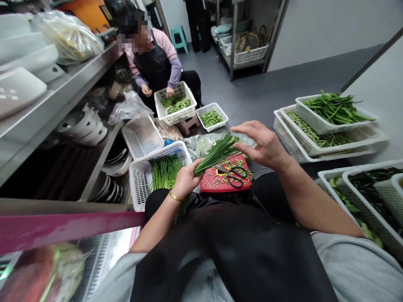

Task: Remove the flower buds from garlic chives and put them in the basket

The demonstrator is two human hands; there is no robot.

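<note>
My left hand is closed around a bunch of long thin green stalks, which look like garlic chives. Their tips fan out toward my right hand, whose fingers are apart and curved beside the tips; I cannot tell whether they touch. Below the bunch is a red board or stool top strewn with cut green bits. Black-handled scissors lie on it. To the left, a white basket holds more of the same stalks.
A co-worker sits ahead with hands at a white basket of green beans. Stacked baskets of beans and peppers stand right. Metal shelving with dishes runs along the left. Beside the stalks sits a white basket.
</note>
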